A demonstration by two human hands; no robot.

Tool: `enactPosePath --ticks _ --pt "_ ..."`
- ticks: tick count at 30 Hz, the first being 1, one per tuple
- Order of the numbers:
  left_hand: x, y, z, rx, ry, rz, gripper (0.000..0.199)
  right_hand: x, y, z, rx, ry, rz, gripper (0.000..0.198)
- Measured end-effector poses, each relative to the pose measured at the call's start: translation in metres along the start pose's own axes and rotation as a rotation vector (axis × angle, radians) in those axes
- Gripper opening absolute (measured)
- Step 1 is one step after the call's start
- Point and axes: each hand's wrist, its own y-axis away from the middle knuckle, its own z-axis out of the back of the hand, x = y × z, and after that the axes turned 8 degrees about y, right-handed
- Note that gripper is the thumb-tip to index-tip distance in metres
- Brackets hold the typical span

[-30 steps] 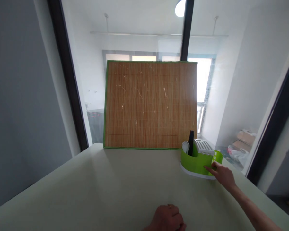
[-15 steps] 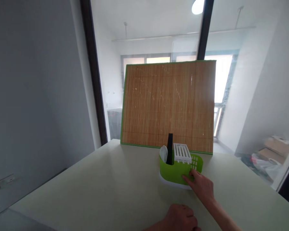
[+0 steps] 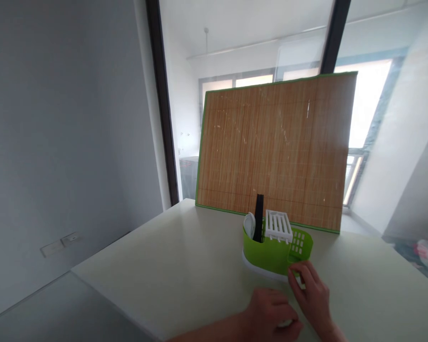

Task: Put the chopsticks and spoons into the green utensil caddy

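A green caddy (image 3: 267, 256) with a white base stands on the pale table. In its left part are a white oval item (image 3: 249, 224) and an upright black flat-sided piece (image 3: 258, 218). A white slatted rack (image 3: 278, 225) sits over its middle. My right hand (image 3: 312, 292) is at the caddy's front right end, thumb and forefinger bent toward each other in a pinch. Whether they touch the caddy, or hold anything, I cannot tell. Nearer to me, my left hand (image 3: 271, 313) is curled low over the table, its grasp hidden.
Behind the caddy, a brown bamboo-like mat (image 3: 271, 152) with green edging stands upright at the back of the table (image 3: 171, 270). A glass partition with dark frames rises beyond it. At left is a grey wall (image 3: 67, 118) with sockets.
My right hand has drawn back from the caddy's front wall toward me, its fingertips closer together. My left hand stays low, turned slightly. The view has shifted and tilted.
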Motion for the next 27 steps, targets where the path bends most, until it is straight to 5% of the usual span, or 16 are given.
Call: enactPosePath --ticks 6,11,18,27 --pt "0.029 -0.055 0.094 -0.389 -0.055 0.487 0.017 0.025 0.007 -0.013 0.184 -0.124 0.213 0.014" --pt "0.090 -0.078 0.133 -0.287 -0.196 0.862 0.037 0.030 0.009 -0.017 0.187 -0.181 0.297 0.011" --pt "0.117 -0.087 0.131 -0.012 -0.276 0.985 0.061 0.023 0.004 -0.013 0.191 -0.179 0.256 0.012" --pt "0.114 -0.099 0.110 0.030 -0.457 0.860 0.055 0.023 0.007 -0.015 0.212 -0.191 0.266 0.013"
